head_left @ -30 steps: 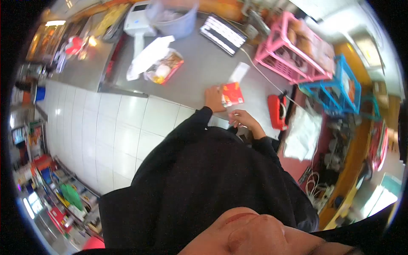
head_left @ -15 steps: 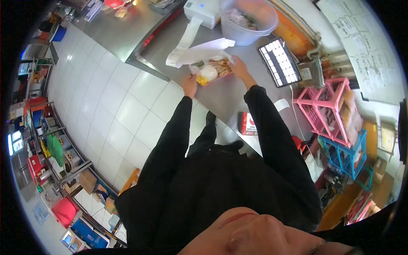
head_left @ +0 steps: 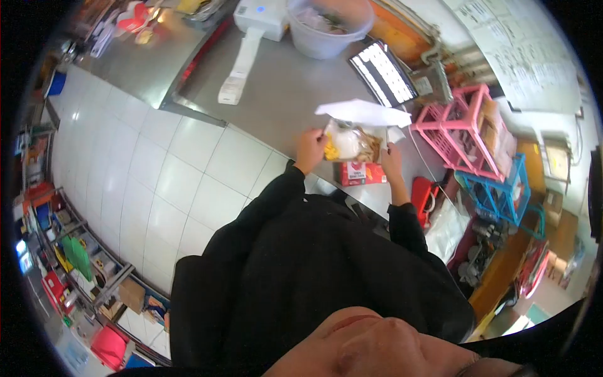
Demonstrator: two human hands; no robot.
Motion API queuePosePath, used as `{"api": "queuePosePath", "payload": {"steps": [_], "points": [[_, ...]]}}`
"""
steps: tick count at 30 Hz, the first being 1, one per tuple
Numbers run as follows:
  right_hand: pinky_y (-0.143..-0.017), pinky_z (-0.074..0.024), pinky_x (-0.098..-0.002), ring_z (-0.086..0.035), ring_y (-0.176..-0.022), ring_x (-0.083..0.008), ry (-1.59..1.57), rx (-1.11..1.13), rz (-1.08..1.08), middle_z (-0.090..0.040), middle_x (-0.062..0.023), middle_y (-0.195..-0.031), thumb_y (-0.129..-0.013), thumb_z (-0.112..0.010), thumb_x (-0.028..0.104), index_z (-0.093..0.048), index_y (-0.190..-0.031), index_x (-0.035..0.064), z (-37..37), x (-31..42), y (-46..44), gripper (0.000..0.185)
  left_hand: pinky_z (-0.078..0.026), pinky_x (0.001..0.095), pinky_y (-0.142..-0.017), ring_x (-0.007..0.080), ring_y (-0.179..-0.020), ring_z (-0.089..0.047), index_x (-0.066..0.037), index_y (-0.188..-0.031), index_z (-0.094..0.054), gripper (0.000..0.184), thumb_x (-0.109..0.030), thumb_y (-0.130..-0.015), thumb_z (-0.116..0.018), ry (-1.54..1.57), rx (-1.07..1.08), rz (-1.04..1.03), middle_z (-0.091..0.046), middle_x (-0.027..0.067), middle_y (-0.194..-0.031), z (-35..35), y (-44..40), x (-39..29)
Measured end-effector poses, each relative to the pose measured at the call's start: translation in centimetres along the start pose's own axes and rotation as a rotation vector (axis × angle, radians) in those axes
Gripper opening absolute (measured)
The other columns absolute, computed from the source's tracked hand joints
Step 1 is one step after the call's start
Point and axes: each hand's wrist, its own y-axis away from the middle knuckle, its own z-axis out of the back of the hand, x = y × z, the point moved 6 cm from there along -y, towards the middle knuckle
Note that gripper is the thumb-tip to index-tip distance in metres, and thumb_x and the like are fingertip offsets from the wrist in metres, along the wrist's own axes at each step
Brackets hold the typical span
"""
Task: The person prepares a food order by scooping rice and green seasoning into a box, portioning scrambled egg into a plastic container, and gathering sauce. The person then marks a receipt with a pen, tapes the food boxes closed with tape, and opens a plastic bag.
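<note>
A takeaway food box with its white lid raised lies between my hands near the counter's front edge. In it are white rice, yellow pieces at the left and brown food at the right. My left hand grips the box's left side, fingers closed on its edge. On the opposite side, my right hand has its fingers closed at the box's right edge. Directly in front of the box is a red printed carton, partly covered by it.
A label printer trails a paper strip over the steel counter. Behind are a plastic bucket and a tablet. Pink crate and blue crate stand right, near a red object.
Both hands have carried the food box rightward and closer to my body, away from the paper strip and over by the red carton. The camera view has shifted too.
</note>
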Motion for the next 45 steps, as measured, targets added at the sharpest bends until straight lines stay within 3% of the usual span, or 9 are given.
{"api": "queuePosePath", "payload": {"steps": [9, 11, 15, 24, 27, 30, 34, 36, 45], "points": [[-0.071, -0.0474, -0.0376, -0.062, -0.08, -0.0285, -0.213, -0.004, -0.303, -0.063, -0.0214, -0.083, -0.088, -0.055, 0.045, -0.062, -0.095, -0.0088, 6.4, -4.9, 5.8, 0.055, -0.046, 0.0411, -0.054, 0.0312, -0.049, -0.056, 0.002, -0.066, -0.061, 0.043, -0.035, -0.087, -0.057, 0.12, 0.123, 0.125, -0.052, 0.0184, -0.052, -11.4, 1.7, 1.2], [-0.076, -0.0485, -0.039, -0.061, -0.088, -0.0306, -0.344, 0.082, -0.472, -0.063, -0.0199, -0.092, -0.09, -0.049, 0.056, -0.06, -0.101, -0.0098, 7.2, -4.3, 5.8, 0.068, -0.05, 0.0391, -0.057, 0.0282, -0.054, -0.059, 0.002, -0.076, -0.063, 0.041, -0.037, -0.085, -0.062, -0.122, 0.291, 0.194, -0.06, 0.0171, -0.062, -10.8, -0.6, 1.3], [-0.077, -0.0516, -0.0504, -0.06, -0.09, -0.0357, -0.535, 0.34, -0.548, -0.06, -0.0204, -0.107, -0.088, -0.052, 0.055, -0.054, -0.117, -0.005, 4.6, -8.8, 3.5, 0.067, -0.056, 0.0409, -0.068, 0.0256, -0.077, -0.063, 0.0, -0.111, -0.058, 0.054, -0.041, -0.077, -0.072, 0.474, 0.563, 0.796, -0.062, 0.0153, -0.101, -11.2, -1.0, 3.8], [-0.092, -0.0464, -0.0452, -0.053, -0.112, -0.0357, -0.847, 0.525, -0.592, -0.044, -0.0225, -0.132, -0.085, -0.067, 0.042, -0.041, -0.132, -0.0039, 3.6, -10.8, 3.8, 0.071, -0.049, 0.0443, -0.089, 0.0266, -0.106, -0.059, -0.005, -0.123, -0.058, 0.063, -0.039, -0.074, -0.079, 0.504, 0.531, 0.833, -0.061, 0.0106, -0.114, -9.2, 3.5, 3.4], [-0.095, -0.0442, -0.043, -0.056, -0.11, -0.0335, -0.198, -0.474, 0.272, -0.056, -0.0207, -0.122, -0.083, -0.068, 0.044, -0.056, -0.12, 0.0015, 8.8, -7.0, 2.8, 0.058, -0.044, 0.0429, -0.094, 0.0277, -0.112, -0.056, -0.003, -0.126, -0.055, 0.064, -0.045, -0.08, -0.071, 0.077, 0.009, 0.165, -0.061, 0.0129, -0.118, -7.1, 0.5, -0.1], [-0.099, -0.0402, -0.0402, -0.056, -0.112, -0.0327, -0.343, -0.213, 0.391, -0.054, -0.021, -0.127, -0.082, -0.065, 0.051, -0.057, -0.122, 0.0014, 13.3, -0.4, 3.2, 0.064, -0.039, 0.0405, -0.101, 0.0277, -0.117, -0.054, -0.001, -0.133, -0.05, 0.066, -0.05, -0.088, -0.058, -0.075, 0.197, -0.25, -0.06, 0.0168, -0.122, -5.9, -2.9, -4.7], [-0.097, -0.0416, -0.0385, -0.054, -0.116, -0.0338, -0.069, 0.443, -0.078, -0.054, -0.0211, -0.13, -0.081, -0.058, 0.062, -0.055, -0.126, 0.0034, 8.9, -3.2, 2.6, 0.074, -0.044, 0.0383, -0.093, 0.0328, -0.105, -0.06, 0.0, -0.126, -0.053, 0.059, -0.045, -0.088, -0.057, -0.056, 0.598, 0.291, -0.064, 0.0198, -0.108, -7.7, -0.6, -5.8], [-0.092, -0.0448, -0.0352, -0.055, -0.114, -0.0276, -0.164, 0.154, -0.071, -0.056, -0.0182, -0.127, -0.081, -0.067, 0.044, -0.047, -0.134, 0.004, 5.4, -6.4, 4.4, 0.07, -0.045, 0.0384, -0.09, 0.032, -0.101, -0.062, -0.001, -0.123, -0.055, 0.05, -0.037, -0.089, -0.058, -0.423, 0.493, 0.076, -0.065, 0.0187, -0.105, -9.0, 2.4, -3.3], [-0.08, -0.0459, -0.0272, -0.056, -0.097, -0.012, -0.772, 0.275, -0.053, -0.062, -0.0053, -0.11, -0.087, -0.066, 0.026, -0.051, -0.13, 0.0006, 4.6, -6.3, 7.8, 0.052, -0.048, 0.0266, -0.069, 0.0121, -0.08, -0.06, 0.002, -0.111, -0.061, 0.041, -0.032, -0.087, -0.064, 0.311, 0.421, 0.227, -0.065, 0.0077, -0.092, -9.9, 6.2, -2.3]]}}
